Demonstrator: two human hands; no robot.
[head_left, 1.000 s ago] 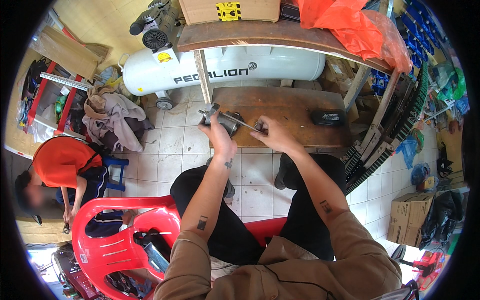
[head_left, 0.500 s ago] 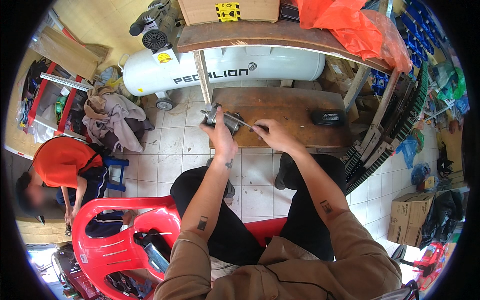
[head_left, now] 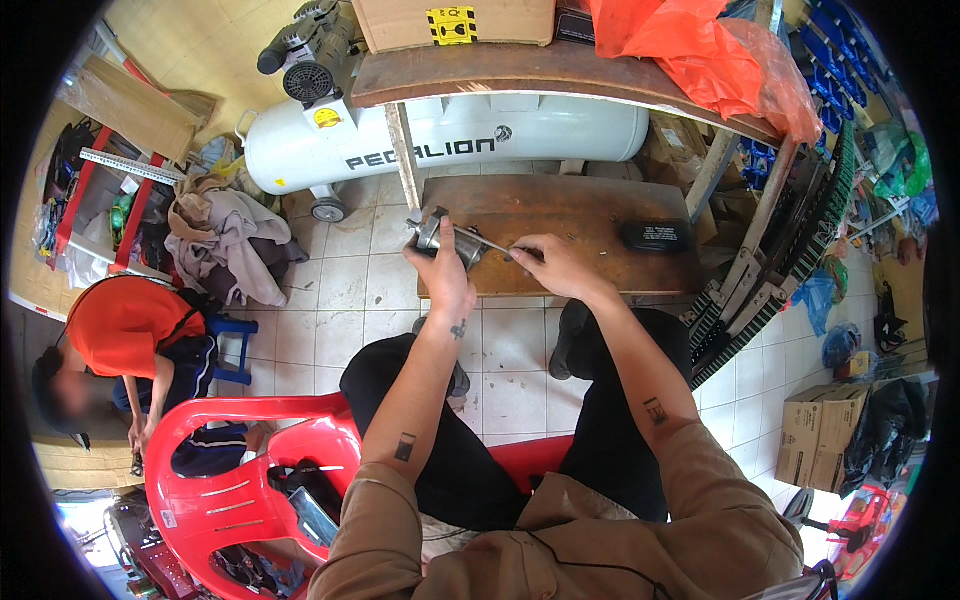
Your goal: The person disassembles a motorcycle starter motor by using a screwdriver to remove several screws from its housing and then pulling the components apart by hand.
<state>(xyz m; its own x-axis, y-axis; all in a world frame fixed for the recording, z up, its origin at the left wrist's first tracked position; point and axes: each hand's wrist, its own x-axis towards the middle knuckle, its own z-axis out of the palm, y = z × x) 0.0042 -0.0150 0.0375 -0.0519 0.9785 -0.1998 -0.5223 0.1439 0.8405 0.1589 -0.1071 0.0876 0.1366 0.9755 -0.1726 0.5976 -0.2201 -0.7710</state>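
Observation:
My left hand (head_left: 446, 282) is wrapped round a silver cylindrical metal part (head_left: 462, 252), with a narrower end pointing to the far left. The thumb lies along its top. My right hand (head_left: 550, 266) pinches the near end of a thin metal rod-like tool (head_left: 490, 244) between thumb and fingertips. The tool's other end reaches across to the top of the metal part; its tip is too small to make out. Both hands are held over the front edge of a low brown wooden bench (head_left: 570, 215).
On the bench's right lies a black case (head_left: 656, 236). A white air compressor tank (head_left: 560, 128) stands behind, under a wooden shelf (head_left: 450, 75). At my left are a red plastic chair (head_left: 205, 440) and a bent-over person (head_left: 130, 325) in orange. Cartons (head_left: 818, 437) stand at right.
My right hand and the tool's near end have shifted very slightly to the right. The metal part has turned a little in my left hand.

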